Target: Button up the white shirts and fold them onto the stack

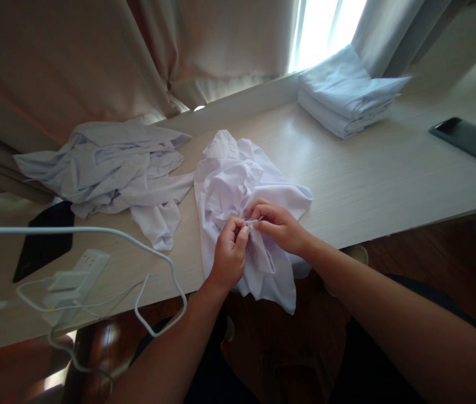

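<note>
A white shirt (229, 179) lies rumpled on the table, its lower part hanging over the front edge. My left hand (231, 252) pinches a small edge of its fabric, thumb against fingers. Close beside it, my right hand (277, 224) grips the same edge, its fingers closed on the cloth. The two hands nearly meet over the shirt's lower middle. Whether a button or cuff sits between the fingertips is too small to tell.
More crumpled white clothing (120, 163) lies to the left. Folded white garments (347, 95) are stacked at back right, near a phone (468, 140). A power strip (82, 280), a white cable (174, 280) and a black flat object (46, 241) occupy the left front. Curtains (229, 45) hang behind.
</note>
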Motion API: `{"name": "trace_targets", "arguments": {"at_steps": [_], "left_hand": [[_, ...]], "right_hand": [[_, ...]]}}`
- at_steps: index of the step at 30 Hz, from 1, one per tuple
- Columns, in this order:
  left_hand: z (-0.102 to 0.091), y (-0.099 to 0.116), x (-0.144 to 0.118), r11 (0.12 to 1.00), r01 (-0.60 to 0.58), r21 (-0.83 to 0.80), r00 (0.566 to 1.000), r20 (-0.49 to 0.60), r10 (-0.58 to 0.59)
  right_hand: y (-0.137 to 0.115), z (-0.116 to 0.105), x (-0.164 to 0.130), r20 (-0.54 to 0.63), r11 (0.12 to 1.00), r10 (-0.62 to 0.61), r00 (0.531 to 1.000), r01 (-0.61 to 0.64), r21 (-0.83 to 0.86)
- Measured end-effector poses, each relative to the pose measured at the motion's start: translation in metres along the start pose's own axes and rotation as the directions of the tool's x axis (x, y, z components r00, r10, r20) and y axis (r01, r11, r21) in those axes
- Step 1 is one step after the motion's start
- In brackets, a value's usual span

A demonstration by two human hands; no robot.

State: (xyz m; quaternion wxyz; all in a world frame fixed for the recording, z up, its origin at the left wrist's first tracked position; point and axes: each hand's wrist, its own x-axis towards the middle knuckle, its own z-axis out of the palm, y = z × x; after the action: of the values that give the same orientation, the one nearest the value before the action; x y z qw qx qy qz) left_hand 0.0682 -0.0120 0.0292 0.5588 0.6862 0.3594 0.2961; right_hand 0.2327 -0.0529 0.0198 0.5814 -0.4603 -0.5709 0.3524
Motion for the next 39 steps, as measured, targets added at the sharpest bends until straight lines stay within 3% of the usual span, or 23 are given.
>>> {"name": "trace_targets", "arguments": {"at_steps": [39], "left_hand": [[0.0000, -0.0023, 0.0018, 0.999, -0.007, -0.053, 1.000, 0.021, 0.008]], "right_hand": [[0.0030, -0.0019, -0.0006, 0.004, 1.000, -0.004, 1.000, 0.004, 0.023]]}}
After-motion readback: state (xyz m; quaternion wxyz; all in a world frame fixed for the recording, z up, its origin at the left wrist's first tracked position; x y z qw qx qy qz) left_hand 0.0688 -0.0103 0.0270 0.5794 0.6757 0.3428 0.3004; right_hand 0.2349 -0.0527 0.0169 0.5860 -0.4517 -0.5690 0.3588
